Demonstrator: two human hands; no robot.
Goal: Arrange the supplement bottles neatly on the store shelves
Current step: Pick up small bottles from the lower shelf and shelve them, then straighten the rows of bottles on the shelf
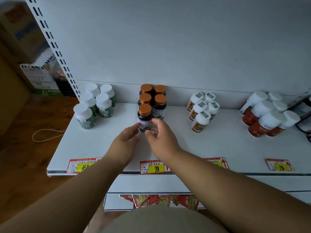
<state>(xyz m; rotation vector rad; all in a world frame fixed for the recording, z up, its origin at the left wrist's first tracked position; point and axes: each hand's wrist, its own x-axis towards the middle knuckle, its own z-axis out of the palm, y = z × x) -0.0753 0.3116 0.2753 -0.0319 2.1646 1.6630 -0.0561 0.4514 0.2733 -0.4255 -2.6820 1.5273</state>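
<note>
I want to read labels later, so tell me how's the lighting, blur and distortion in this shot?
Head view: dim, flat light, no glare; wide-angle bends the shelf edge and upright; right hand fingertips motion-blurred by the front purple bottle; left hand sharper; price tag number legible, bottle text too soft.

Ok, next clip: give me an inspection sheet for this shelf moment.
Surface: white shelf, price tags along its front edge.
Job's things: five orange-capped bottles, front one between both hands; green-label group, orange-label group, red-label group, all upright.
Clutter: nothing seen on the shelf.
Hands: left hand and right hand, fingers at the front bottle's sides; grip unclear.
Cables: pale cord loop on the floor.
Surroundings: cartons at left, packets below.
</note>
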